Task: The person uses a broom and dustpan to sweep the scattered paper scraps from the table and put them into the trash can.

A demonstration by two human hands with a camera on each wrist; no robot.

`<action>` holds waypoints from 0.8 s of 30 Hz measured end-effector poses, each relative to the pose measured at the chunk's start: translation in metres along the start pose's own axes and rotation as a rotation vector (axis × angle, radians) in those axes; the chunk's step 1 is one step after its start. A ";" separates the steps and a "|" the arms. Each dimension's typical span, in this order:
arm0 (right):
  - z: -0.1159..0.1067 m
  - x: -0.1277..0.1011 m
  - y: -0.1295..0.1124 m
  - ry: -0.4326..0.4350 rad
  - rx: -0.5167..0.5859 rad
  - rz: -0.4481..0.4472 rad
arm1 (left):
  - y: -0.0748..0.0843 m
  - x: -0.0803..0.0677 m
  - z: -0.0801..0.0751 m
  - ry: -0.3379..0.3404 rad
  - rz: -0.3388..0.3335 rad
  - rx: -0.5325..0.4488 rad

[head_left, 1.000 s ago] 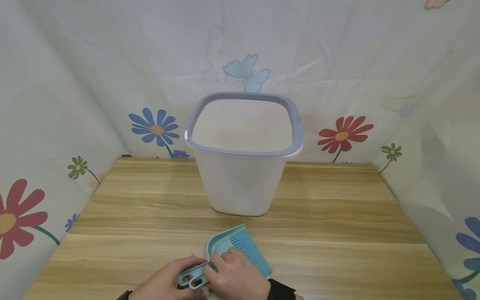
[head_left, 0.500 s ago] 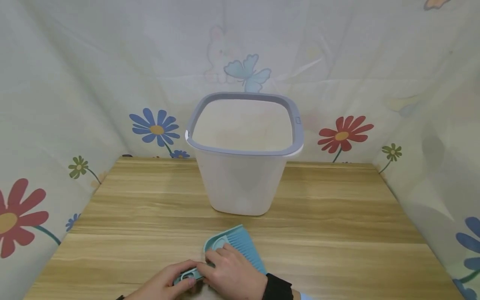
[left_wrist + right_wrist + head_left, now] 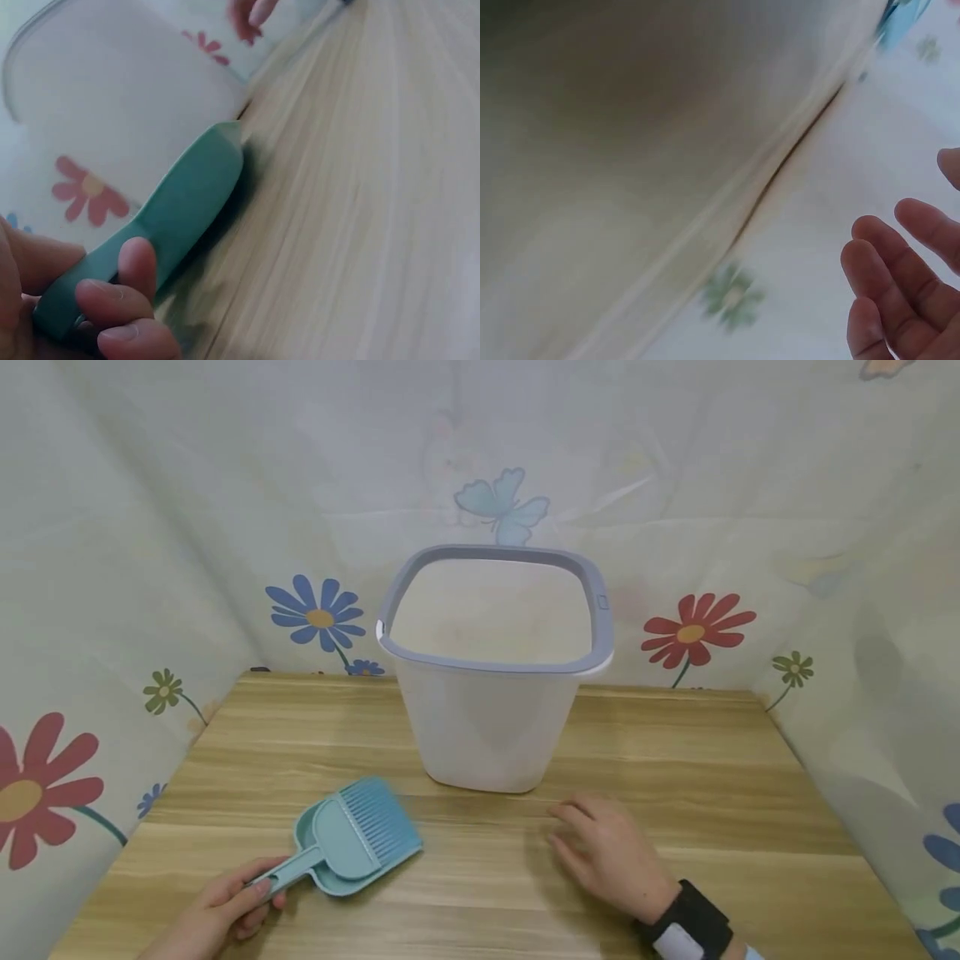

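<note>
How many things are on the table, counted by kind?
Bins: 1, the white bin with a grey rim.
Dustpans: 1, the teal dustpan, handle held by the left hand.
Brushes: 1, the brush lying in the dustpan.
Total: 3.
The right hand holds nothing.

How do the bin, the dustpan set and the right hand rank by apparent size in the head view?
1. Bin, plainly largest, though farthest from the camera.
2. Dustpan set and right hand look about alike; both lie nearer the camera, so no firm order between them.
</note>
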State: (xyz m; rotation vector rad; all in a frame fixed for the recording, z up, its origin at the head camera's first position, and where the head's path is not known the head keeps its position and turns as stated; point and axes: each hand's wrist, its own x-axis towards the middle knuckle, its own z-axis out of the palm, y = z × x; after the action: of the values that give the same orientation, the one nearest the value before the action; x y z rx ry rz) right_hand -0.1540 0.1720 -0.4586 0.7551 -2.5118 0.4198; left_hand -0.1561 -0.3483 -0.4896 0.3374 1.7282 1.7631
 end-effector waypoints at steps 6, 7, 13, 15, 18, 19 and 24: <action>-0.022 -0.011 0.062 0.090 -0.056 0.095 | -0.004 -0.002 -0.025 0.220 0.050 0.043; -0.025 -0.012 0.071 0.100 -0.066 0.114 | -0.003 -0.002 -0.027 0.274 0.023 0.046; -0.034 -0.017 0.110 0.074 -0.097 0.230 | 0.004 0.004 -0.037 0.510 -0.120 0.104; -0.034 -0.019 0.117 0.046 -0.104 0.266 | 0.004 0.006 -0.042 0.533 -0.121 0.109; -0.034 -0.020 0.122 -0.008 -0.121 0.321 | 0.004 0.008 -0.047 0.553 -0.114 0.115; -0.034 -0.020 0.123 -0.029 -0.127 0.336 | 0.004 0.008 -0.047 0.560 -0.111 0.114; -0.034 -0.019 0.124 -0.130 -0.136 0.400 | 0.012 0.010 -0.042 0.609 -0.164 0.228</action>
State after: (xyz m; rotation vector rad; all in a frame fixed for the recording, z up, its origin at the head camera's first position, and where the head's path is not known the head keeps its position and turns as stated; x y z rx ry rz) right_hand -0.2001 0.2934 -0.4590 0.2306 -2.7836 0.3357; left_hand -0.1918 -0.3745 -0.4845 -0.2778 2.3089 1.6487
